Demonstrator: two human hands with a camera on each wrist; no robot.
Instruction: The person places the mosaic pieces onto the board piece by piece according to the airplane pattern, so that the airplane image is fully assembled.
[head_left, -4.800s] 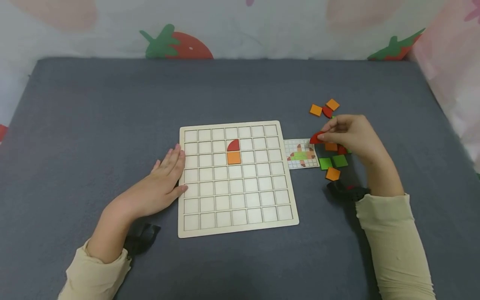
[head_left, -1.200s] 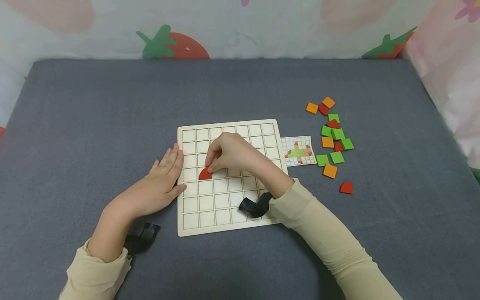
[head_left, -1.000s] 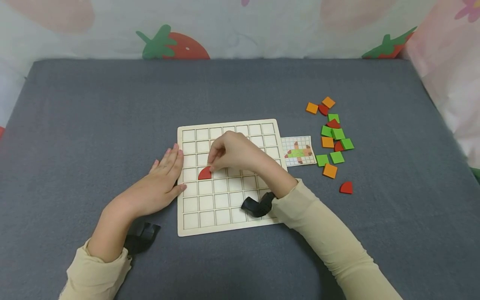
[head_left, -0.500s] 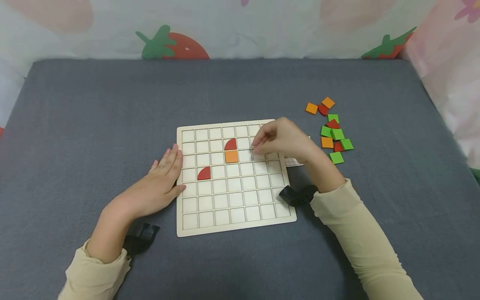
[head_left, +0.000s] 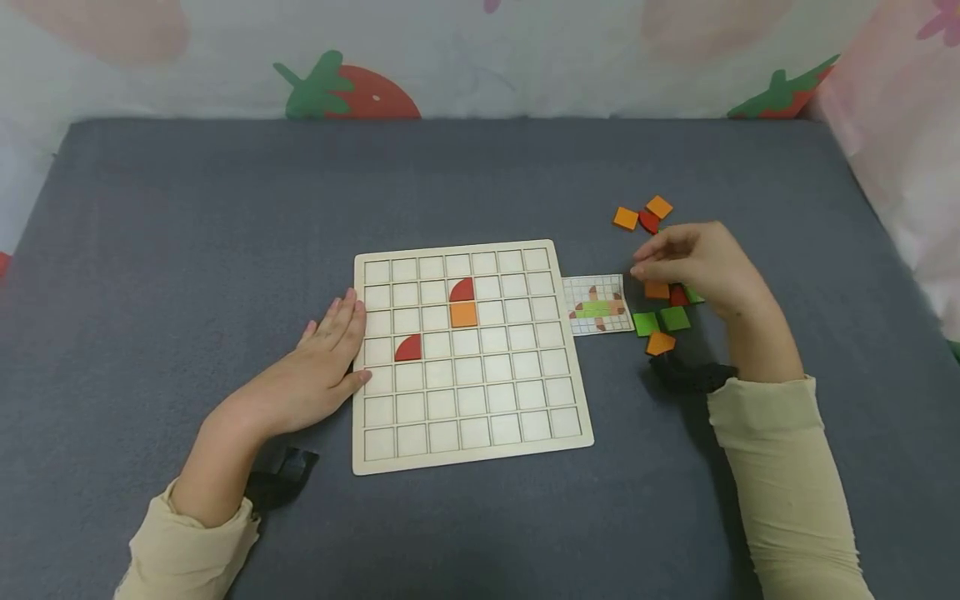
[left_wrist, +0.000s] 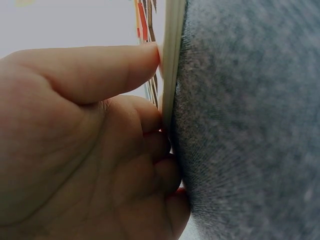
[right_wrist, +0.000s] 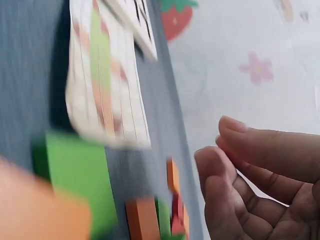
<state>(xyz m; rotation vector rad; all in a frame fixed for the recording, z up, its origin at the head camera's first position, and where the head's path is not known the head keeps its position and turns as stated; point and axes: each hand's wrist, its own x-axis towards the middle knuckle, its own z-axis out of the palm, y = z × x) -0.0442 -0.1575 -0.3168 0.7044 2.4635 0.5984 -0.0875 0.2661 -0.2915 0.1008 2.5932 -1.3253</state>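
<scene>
A pale wooden grid board (head_left: 472, 454) lies on the grey cloth. A red quarter-circle tile (head_left: 462, 289) sits in one cell, directly above an orange square tile (head_left: 463, 314); another red quarter-circle tile (head_left: 408, 347) lies lower left. My left hand (head_left: 318, 367) rests along the board's left edge, fingers straight, thumb on the rim. Over the loose tiles at the right, my right hand (head_left: 701, 262) hovers with fingers loosely bent and thumb near the fingertips. Nothing shows between them in the right wrist view. It hides some tiles beneath it.
A printed pattern card (head_left: 596, 305) pokes out from the board's right side. Loose green tiles (head_left: 675, 318), orange tiles (head_left: 626, 218) and red tiles (head_left: 649, 221) lie scattered beyond it. A strawberry-printed cloth (head_left: 525, 67) hangs behind the table.
My right hand carried a red quarter-circle tile from the pile into a cell at the board's left, let go, and moved back right over the loose tiles. My left hand stayed put.
</scene>
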